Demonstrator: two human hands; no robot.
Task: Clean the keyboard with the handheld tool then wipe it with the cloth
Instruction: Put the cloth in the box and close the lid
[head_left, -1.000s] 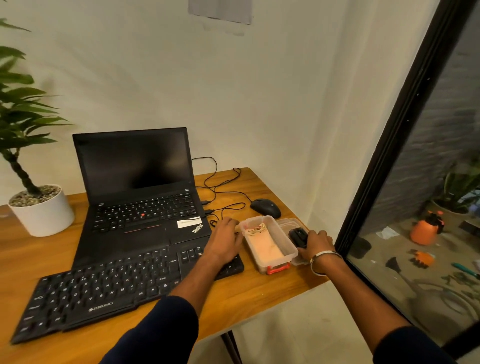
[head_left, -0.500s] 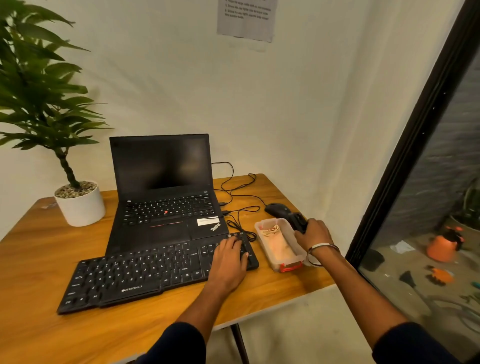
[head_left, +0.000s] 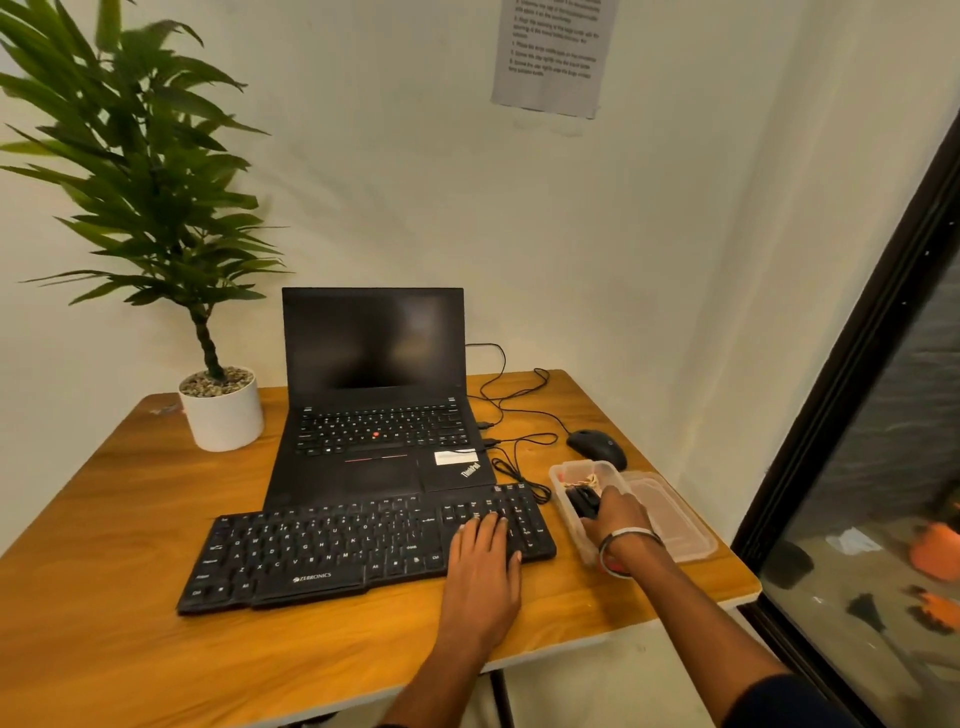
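While the left hand (head_left: 485, 545) lies flat on the number-pad end of the keyboard (head_left: 363, 545), fingers (head_left: 488, 522) straight and spread on the keys and holding nothing, the board looks pinned in place; judged as a steadying hold so it will not slide on the table (head_left: 104, 519) once cleaning starts.

Right hand (head_left: 618, 514) is down in the clear plastic container (head_left: 569, 512) just right of the keyboard. A dark object, probably the handheld tool (head_left: 584, 503), lies in the container directly under and ahead of the right fingers (head_left: 609, 496). The fingers bend down over it and appear to touch its near end; cannot tell whether they have closed round it or merely rest on it, since the back of the hand covers the contact. Wrist carries a metal bangle (head_left: 628, 538).

Something light and tangled sits at the container's far end; too small to name. No cloth can be picked out with certainty. The container's lid (head_left: 670, 514) lies flat on the table beside it, on the right, so the box is open for reaching in.

Keyboard sits square in front of the open laptop (head_left: 374, 415), touching or overlapping its front edge. A mouse (head_left: 597, 448) lies behind the container, its cable trailing toward the laptop. A potted plant (head_left: 221, 405) stands at far left, well apart.

Judgement: tool pickup stage; no cleaning begun.
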